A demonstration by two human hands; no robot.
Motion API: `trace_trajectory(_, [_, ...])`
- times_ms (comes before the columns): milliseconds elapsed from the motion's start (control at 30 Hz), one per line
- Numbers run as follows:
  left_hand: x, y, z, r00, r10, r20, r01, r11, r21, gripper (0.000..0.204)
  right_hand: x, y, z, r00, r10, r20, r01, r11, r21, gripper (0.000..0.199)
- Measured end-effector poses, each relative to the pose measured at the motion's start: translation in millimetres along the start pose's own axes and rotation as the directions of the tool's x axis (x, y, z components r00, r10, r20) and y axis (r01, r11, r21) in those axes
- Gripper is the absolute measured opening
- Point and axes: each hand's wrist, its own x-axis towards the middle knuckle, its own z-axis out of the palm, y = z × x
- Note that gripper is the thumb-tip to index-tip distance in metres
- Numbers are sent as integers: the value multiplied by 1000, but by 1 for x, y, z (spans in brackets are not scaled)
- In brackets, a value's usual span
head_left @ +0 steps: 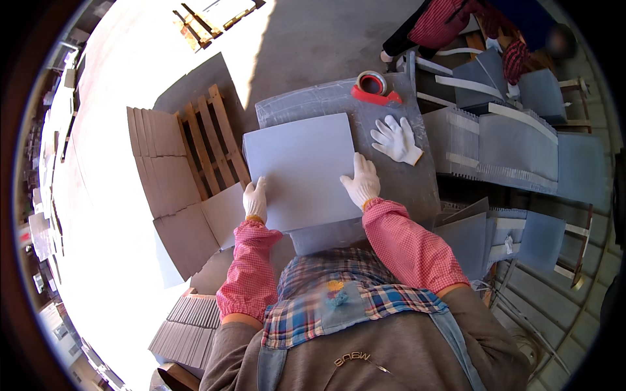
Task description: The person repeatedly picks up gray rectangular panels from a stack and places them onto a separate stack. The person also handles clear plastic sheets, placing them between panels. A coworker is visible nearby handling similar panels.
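Grey tile (300,169): left hand (255,199) grips its left edge, right hand (362,183) lies spread on its right edge.

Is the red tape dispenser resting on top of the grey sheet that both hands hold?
No, the red tape dispenser stands on the table beyond the grey sheet, apart from it.

Harsh sun blows out the floor (111,215) on the left; the worktable (404,176) sits shaded, fisheye edges bending, dark.
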Motion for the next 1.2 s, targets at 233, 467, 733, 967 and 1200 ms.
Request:
trace_trajectory(233, [-20, -21, 25, 1000, -24, -18, 23, 997, -69, 70, -1, 0, -14, 987, 122, 106, -132, 987, 92, 72])
trace_trajectory(467, [-10, -25, 21, 998, -13, 57, 13, 1000, 12, 69, -7, 2, -18, 967, 201, 155, -226, 959, 169, 69])
trace_trajectory(733, [-15, -16, 8, 982, -82, 169, 65, 992, 103, 83, -68, 29, -29, 929, 370, 23, -346, 841, 416, 56])
trace_trajectory(967, [-89, 8, 43, 986, -26, -167, 110, 852, 512, 82, -229, 187, -54, 744, 619, -251, -530, 776, 341, 40])
trace_trajectory(1200, [-129, -42, 55, 939, 145, -312, 74, 801, 594, 82, -318, 322, -74, 346, 920, -185, -912, 376, 166, 52])
